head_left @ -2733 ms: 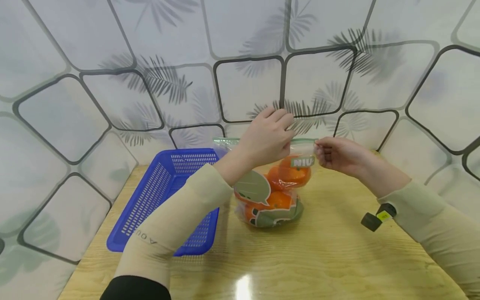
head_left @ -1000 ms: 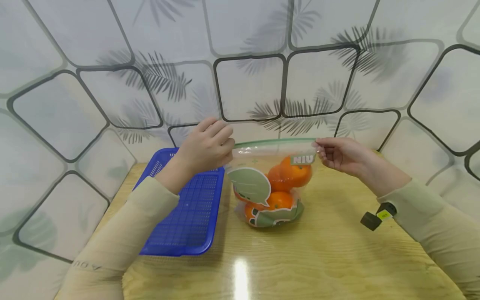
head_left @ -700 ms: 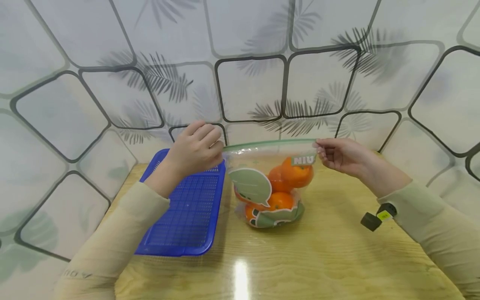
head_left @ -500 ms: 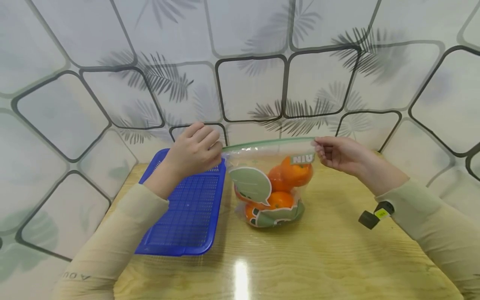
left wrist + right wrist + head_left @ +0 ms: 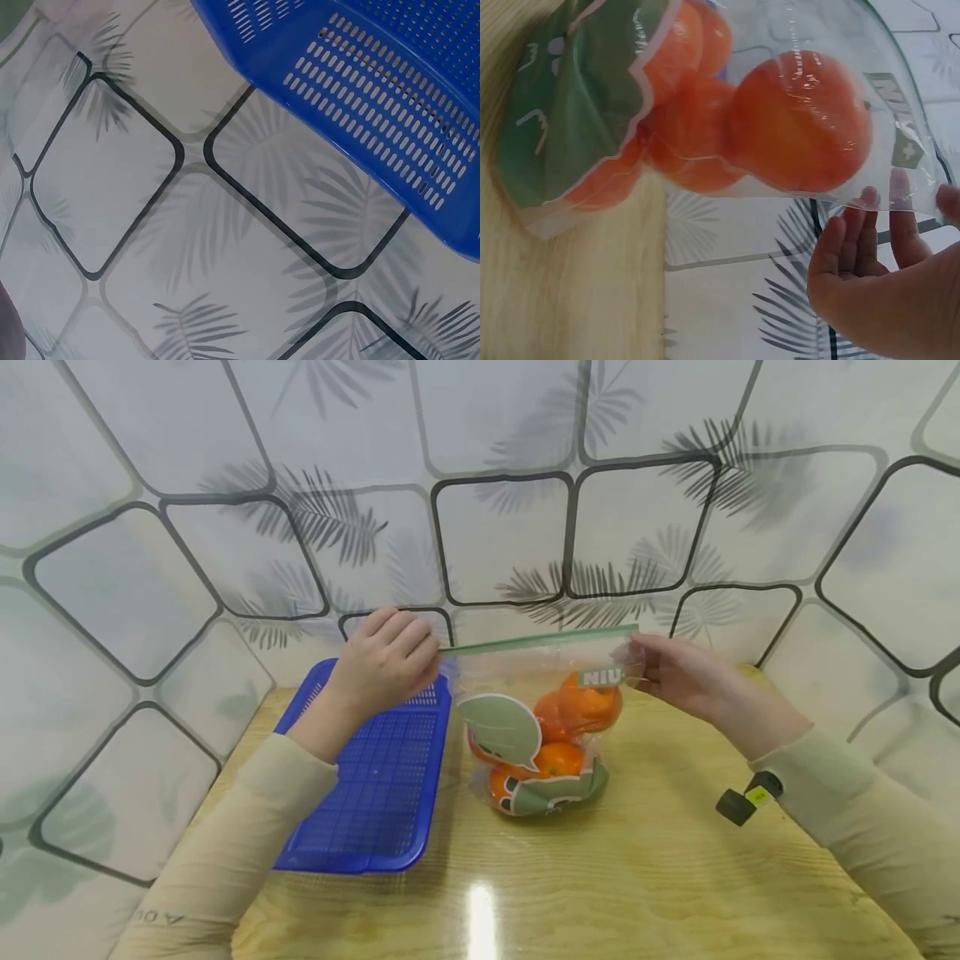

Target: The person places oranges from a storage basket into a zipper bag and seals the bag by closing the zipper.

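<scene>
A clear zip bag (image 5: 498,672) with a green top strip and green printing stands upright on the table, holding several oranges (image 5: 591,706). My left hand (image 5: 386,660) grips the bag's upper left corner with curled fingers; the fingertips are hidden behind the hand. At the upper right corner, my right hand (image 5: 678,677) pinches the side edge just under the strip, some fingers showing through the film. The right wrist view shows the thumb of the right hand (image 5: 889,277) at the bag's edge. The strip is stretched taut between both hands.
A blue perforated basket (image 5: 367,777) sits left of the bag, partly behind the left forearm. The wooden table (image 5: 600,885) meets a patterned wall covering (image 5: 502,539) behind and at the sides. A small black device (image 5: 750,797) is strapped on the right sleeve.
My left hand has moved left from the strip's middle to the bag's left corner. Lately the right hand has shifted slightly, its fingers now behind the film, and the right corner sits a little higher.
</scene>
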{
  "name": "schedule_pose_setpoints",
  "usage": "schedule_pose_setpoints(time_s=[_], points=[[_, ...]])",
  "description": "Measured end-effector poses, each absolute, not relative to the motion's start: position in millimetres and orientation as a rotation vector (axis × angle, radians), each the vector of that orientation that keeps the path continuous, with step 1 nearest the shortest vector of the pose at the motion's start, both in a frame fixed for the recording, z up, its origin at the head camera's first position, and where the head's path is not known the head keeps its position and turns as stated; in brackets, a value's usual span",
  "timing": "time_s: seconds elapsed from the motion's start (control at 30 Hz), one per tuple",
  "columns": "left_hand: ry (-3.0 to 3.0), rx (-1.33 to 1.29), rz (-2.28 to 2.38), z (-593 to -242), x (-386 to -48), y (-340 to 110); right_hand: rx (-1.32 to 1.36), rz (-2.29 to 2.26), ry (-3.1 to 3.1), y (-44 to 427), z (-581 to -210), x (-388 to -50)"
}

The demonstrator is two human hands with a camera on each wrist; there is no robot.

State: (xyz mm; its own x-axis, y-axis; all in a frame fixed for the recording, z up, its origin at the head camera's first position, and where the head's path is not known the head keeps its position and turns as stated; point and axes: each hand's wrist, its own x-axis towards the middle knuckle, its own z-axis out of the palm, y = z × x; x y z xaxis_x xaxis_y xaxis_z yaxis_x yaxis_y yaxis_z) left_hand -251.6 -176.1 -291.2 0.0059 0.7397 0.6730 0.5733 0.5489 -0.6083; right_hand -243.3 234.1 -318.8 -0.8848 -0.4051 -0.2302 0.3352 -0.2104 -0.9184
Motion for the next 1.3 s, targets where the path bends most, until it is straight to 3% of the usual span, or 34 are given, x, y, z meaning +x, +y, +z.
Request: schedule_pose_setpoints(time_s=[0.37,0.67,0.9,1.07,1.3], points=[[-2.258,-0.932,-0.519,-302,-236,-164,-0.395,-1.979,1.709,231,-342,-240],[-2.659,-0.745,-1.306,-312,-235,-155,-0.293,-2.024,1.726,228,-347,-237],[-2.847,-0.706,-1.360,-328,-241,-147,-0.274,-2.086,1.853,219,-357,-233],[-2.874,-0.808,-1.340,-328,-244,-145,-0.317,-2.146,1.962,210,-363,-232],[-2.884,-0.711,-1.401,-323,-241,-141,-0.270,-2.178,2.081,202,-359,-230]])
